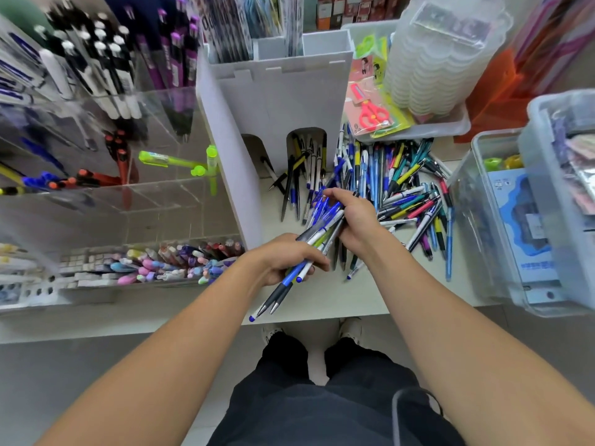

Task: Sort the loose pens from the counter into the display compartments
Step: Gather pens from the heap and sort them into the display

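A bundle of blue, white and black pens [317, 233] runs slantwise between both hands over the counter [322, 300]. My left hand [286, 255] grips the bundle's lower part, with the tips sticking out below it. My right hand [351, 217] curls round the bundle's upper end. A big heap of loose pens [402, 185] lies on the counter behind and to the right of my hands. The clear acrylic display compartments [96, 188] at the left hold black, purple, red, blue and green pens.
A white cardboard pen stand [280, 101] rises behind my hands, with pens spilling from its arched openings [306, 152]. Clear plastic bins [515, 220] stand at the right, a tray with scissors [373, 112] at the back. Pastel pens [180, 262] fill a low box at left.
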`<state>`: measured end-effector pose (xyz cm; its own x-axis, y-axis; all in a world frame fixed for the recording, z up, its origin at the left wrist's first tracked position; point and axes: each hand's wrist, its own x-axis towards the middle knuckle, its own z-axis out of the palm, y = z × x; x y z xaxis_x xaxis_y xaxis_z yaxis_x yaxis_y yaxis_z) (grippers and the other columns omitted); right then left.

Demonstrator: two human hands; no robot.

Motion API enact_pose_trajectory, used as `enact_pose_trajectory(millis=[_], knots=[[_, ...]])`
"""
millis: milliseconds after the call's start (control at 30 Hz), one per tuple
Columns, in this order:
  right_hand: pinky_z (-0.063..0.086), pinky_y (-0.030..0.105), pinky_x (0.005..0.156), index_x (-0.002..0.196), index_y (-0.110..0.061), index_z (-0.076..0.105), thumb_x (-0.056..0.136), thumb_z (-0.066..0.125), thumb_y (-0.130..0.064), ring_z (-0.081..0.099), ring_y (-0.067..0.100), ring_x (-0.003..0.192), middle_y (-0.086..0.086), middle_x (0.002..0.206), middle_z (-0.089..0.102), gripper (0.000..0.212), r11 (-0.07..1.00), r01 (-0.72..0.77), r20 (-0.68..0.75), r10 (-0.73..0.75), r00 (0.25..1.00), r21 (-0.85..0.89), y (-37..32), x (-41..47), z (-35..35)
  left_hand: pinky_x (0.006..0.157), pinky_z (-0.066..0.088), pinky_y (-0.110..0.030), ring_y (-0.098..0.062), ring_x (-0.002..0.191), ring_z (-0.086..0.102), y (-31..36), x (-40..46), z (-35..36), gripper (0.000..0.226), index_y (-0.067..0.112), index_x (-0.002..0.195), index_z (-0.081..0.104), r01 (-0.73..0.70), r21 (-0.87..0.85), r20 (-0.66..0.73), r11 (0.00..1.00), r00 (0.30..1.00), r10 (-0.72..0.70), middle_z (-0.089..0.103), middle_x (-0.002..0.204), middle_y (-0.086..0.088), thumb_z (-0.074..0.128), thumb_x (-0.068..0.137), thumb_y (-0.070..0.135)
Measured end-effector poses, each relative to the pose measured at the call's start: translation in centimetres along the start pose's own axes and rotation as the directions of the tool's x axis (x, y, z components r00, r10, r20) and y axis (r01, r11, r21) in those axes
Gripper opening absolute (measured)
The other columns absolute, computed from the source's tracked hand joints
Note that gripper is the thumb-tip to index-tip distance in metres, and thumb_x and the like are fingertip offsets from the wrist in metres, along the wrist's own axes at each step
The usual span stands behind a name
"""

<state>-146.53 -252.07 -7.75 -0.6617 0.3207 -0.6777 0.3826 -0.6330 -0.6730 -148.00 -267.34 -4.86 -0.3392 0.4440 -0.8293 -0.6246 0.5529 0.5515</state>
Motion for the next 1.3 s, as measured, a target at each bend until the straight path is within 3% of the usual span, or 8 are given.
enact_pose_trajectory(millis=[200,367,467,733,900,1000,1167,1300], knots=[[0.052,0.028,0.061,0.103,-0.006,0.069,0.099,0.061,-0.016,0.063,0.020,0.067,0.011,0.088,0.067,0.014,0.978,-0.021,-0.052,0.010,0.999,-0.206,-0.6,1.5,0.0,0.044,0.043,-0.020,-0.012,0.052,0.054,0.9,2.0,-0.2,0.015,0.009,0.082,0.059,0.055,-0.001,0.045,0.998,0.997,-0.055,0.066,0.072,-0.008,0.070,0.087,0.000],[0.053,0.047,0.090,0.100,-0.015,0.065,0.098,0.053,-0.017,0.062,0.031,0.095,0.011,0.101,0.066,0.013,0.951,-0.015,-0.056,-0.003,0.998,-0.308,-0.9,2.8,0.6,0.044,0.049,-0.018,-0.010,0.051,0.057,2.1,3.4,0.0,0.013,0.006,0.084,0.056,0.150,-0.074,0.150,0.986,0.979,-0.137,0.062,0.066,-0.007,0.058,0.096,0.002],[0.050,0.059,0.099,0.092,-0.017,0.060,0.084,0.056,-0.026,0.061,0.035,0.091,0.014,0.095,0.064,0.013,0.953,0.040,-0.054,-0.059,0.997,-0.302,-0.7,3.0,0.1,0.048,0.054,-0.019,-0.011,0.052,0.061,2.5,3.7,0.5,0.013,0.004,0.085,0.059,0.176,-0.173,0.188,0.969,0.972,-0.143,0.064,0.067,-0.008,0.056,0.096,0.001],[0.057,0.046,0.084,0.094,-0.008,0.059,0.100,0.058,-0.007,0.063,0.029,0.088,0.014,0.089,0.063,0.006,0.980,0.051,-0.033,-0.058,0.998,-0.192,-2.3,2.4,-1.7,0.047,0.053,-0.020,-0.011,0.058,0.062,2.9,4.2,1.2,0.022,0.001,0.075,0.073,0.173,-0.262,0.186,0.949,0.974,-0.126,0.065,0.075,-0.008,0.061,0.093,0.005],[0.058,0.049,0.088,0.094,-0.009,0.061,0.099,0.059,-0.007,0.065,0.030,0.091,0.019,0.101,0.065,0.005,0.974,0.057,-0.040,-0.067,0.997,-0.218,-2.9,3.1,-2.2,0.056,0.057,-0.027,-0.016,0.068,0.066,4.0,4.4,1.5,0.008,0.000,0.094,0.066,0.227,-0.264,0.240,0.937,0.957,-0.164,0.070,0.088,-0.010,0.059,0.092,0.004],[0.059,0.036,0.069,0.097,-0.010,0.059,0.100,0.057,-0.008,0.063,0.021,0.076,0.009,0.086,0.064,0.004,0.966,0.082,-0.043,-0.095,0.995,-0.244,-3.1,3.2,-2.2,0.065,0.060,-0.031,-0.020,0.075,0.069,4.4,4.8,1.5,0.025,0.000,0.102,0.066,0.251,-0.238,0.272,0.938,0.945,-0.183,0.073,0.093,-0.011,0.064,0.078,0.004],[0.056,0.045,0.084,0.094,-0.013,0.064,0.099,0.056,-0.007,0.061,0.025,0.085,0.010,0.090,0.064,0.011,0.929,0.085,0.025,-0.082,0.996,-0.361,-3.3,4.0,-2.4,0.083,0.059,-0.042,-0.024,0.081,0.073,5.2,5.5,1.3,0.015,-0.002,0.100,0.069,0.268,-0.105,0.253,0.958,0.939,-0.234,0.074,0.097,-0.013,0.058,0.092,0.000],[0.050,0.044,0.083,0.087,-0.015,0.060,0.099,0.053,-0.008,0.055,0.024,0.081,0.005,0.080,0.059,0.016,0.912,0.133,0.123,-0.092,0.988,-0.389,-3.9,4.1,-1.9,0.079,0.060,-0.038,-0.020,0.074,0.070,5.7,5.7,2.3,0.009,0.000,0.097,0.069,0.240,-0.062,0.183,0.969,0.957,-0.225,0.073,0.084,-0.010,0.063,0.094,0.006]])
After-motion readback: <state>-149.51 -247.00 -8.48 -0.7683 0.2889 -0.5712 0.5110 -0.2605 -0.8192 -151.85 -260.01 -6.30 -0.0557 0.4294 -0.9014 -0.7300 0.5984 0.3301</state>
